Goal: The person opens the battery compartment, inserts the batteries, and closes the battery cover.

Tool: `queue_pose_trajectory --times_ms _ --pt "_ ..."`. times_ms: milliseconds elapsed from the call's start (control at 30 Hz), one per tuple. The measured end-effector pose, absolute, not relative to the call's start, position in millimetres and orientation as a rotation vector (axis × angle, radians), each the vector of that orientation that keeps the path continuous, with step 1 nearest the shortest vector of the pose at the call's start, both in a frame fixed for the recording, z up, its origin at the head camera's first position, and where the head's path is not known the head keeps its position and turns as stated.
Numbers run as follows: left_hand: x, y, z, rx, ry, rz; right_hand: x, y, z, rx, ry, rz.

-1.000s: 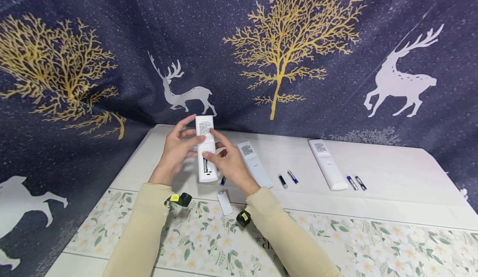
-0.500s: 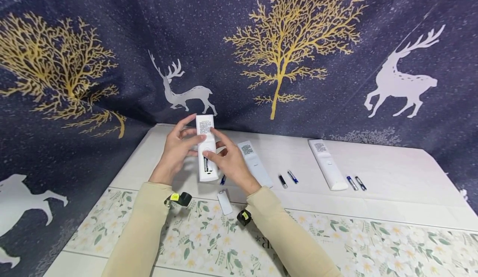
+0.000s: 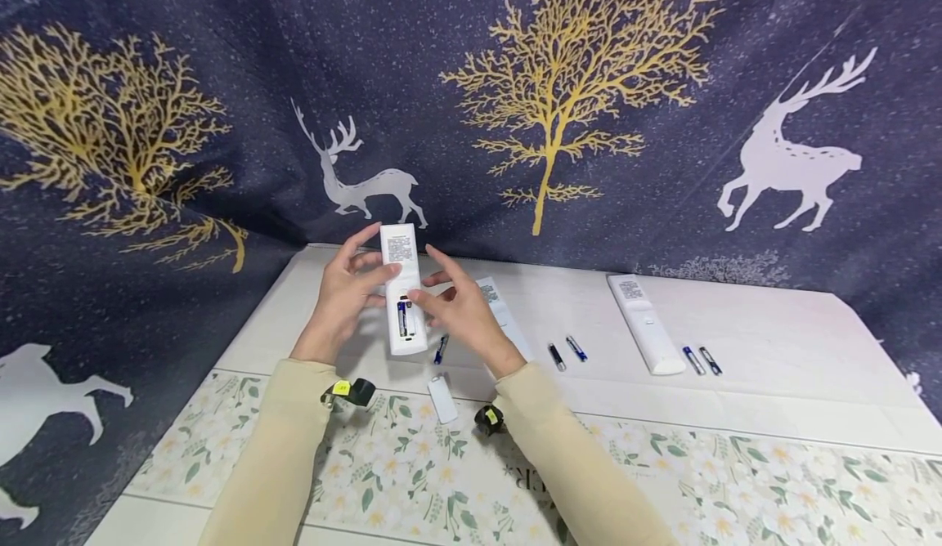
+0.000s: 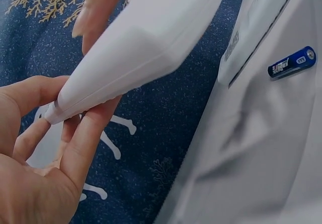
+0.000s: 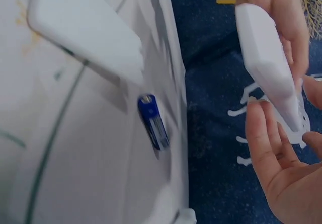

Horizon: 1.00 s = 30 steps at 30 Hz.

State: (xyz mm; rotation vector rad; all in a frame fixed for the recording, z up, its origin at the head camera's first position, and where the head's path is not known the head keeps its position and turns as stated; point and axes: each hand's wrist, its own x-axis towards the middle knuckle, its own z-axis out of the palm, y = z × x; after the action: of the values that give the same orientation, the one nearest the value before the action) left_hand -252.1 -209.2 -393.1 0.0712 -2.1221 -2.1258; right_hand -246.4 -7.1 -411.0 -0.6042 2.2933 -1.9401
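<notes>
Remote control (image 3: 405, 279) held up, battery compartment (image 3: 412, 324) uncovered

Nearest me, a pale battery cover (image 3: 442, 400) lies on the surface (image 3: 780, 342) where the floral print begins. Just beyond it is a loose blue battery (image 3: 440, 350); if I dip carelessly, I could set it rolling.

The remote control is raised above, its back facing me. My left hand (image 3: 342, 284) grips its left edge, thumb on the back, fingers behind. My right hand (image 3: 467, 317) is loosely spread and grips nothing, its thumb at the compartment's right side; I cannot tell how hard it presses. A seated battery (image 3: 401, 319) fills the left slot; the right looks unfilled. Uncovered, it might fall out in a sharp tilt, and a hard thumb push could twist my one-sided hold.

Behind my right hand lies a second remote control (image 3: 509, 323), partly hidden, which a rightward swing might knock. Past two batteries, the widest gap leads to a third remote control (image 3: 646, 325). The surface's far edge meets dark cloth (image 3: 412, 105), so I judge forward reach tight.
</notes>
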Motion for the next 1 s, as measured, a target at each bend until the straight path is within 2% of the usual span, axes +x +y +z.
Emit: queue_pose_trajectory --times_ms 600,1000 --pt "-255 -214 -390 0.096 -2.08 -2.123 -257 14 -402 -0.517 2.58 -1.536" --pt "-252 -217 -392 0.118 -2.098 -2.119 -247 17 -403 -0.485 2.536 -1.522"
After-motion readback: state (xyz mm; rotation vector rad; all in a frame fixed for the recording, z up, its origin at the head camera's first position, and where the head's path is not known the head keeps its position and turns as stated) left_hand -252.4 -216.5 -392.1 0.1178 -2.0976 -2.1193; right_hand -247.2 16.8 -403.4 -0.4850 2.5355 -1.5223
